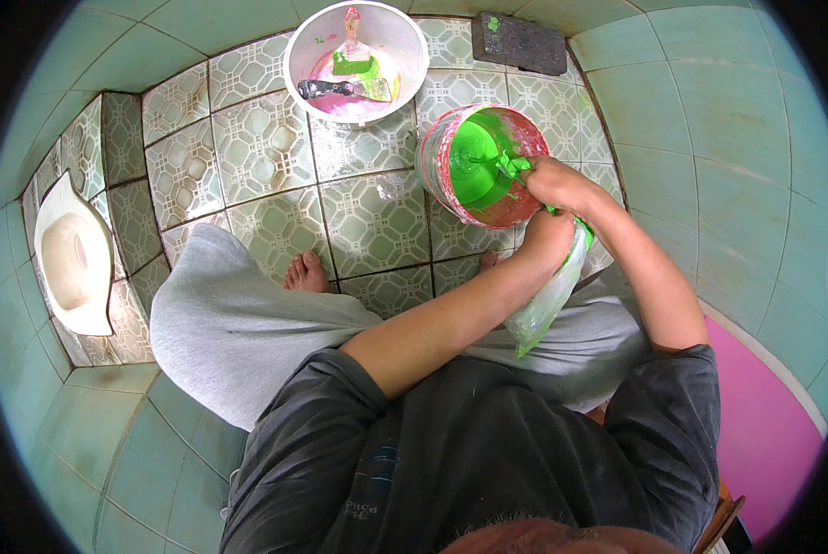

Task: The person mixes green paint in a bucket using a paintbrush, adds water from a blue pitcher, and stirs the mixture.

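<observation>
One dark T-shirt [497,443], one paint bucket [528,132], one plastic bag [545,307]

Pale printed lettering [362,509] marks the T-shirt's front. The paint bucket stands on floor tiles [368,222], green paint [474,157] inside; beyond it, left, a white tub [296,54] holds a paintbrush [353,62] and a black-handled scraper [331,89]. The right hand [564,187] clutches the plastic bag's green-smeared end at the bucket's mouth; the left hand [551,237] grips it just outside the rim.
</observation>
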The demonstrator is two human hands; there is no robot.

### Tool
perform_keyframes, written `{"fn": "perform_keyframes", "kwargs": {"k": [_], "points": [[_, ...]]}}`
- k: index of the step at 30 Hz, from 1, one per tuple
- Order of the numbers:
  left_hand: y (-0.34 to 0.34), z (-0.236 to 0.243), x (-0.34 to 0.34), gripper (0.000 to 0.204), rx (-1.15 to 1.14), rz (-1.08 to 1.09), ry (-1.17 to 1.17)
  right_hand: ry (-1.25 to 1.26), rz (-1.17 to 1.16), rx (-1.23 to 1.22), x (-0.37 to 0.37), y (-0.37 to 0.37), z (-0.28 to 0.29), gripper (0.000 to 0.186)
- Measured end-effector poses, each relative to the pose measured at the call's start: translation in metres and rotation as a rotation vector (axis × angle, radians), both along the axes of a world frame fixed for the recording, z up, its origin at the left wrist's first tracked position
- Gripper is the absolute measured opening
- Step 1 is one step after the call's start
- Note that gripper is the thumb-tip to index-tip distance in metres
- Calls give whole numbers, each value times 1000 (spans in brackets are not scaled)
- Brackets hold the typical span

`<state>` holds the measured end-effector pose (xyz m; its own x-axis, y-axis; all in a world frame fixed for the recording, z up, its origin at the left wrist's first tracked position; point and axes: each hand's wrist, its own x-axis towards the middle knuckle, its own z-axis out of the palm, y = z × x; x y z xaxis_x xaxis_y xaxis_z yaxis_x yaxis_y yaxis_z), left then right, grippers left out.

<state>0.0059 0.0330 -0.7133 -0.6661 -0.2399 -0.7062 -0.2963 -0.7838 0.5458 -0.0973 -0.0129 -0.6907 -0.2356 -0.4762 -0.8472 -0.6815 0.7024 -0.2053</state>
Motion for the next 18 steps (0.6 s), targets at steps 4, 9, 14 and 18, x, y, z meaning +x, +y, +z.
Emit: {"fn": "perform_keyframes", "kwargs": {"k": [4,9,14,18], "points": [[4,-7,-3,37,49,22,19,13,33,18,-1,-3,1,38],[5,-6,-4,39,164,54,20,-39,-54,-170,-10,16,-11,39],[9,-8,-5,52,79,221,20,-425,-281,-14,-17,6,13,29],[4,5,-1,58,-29,235,19,-553,-326,-52,-23,17,21,34]]}}
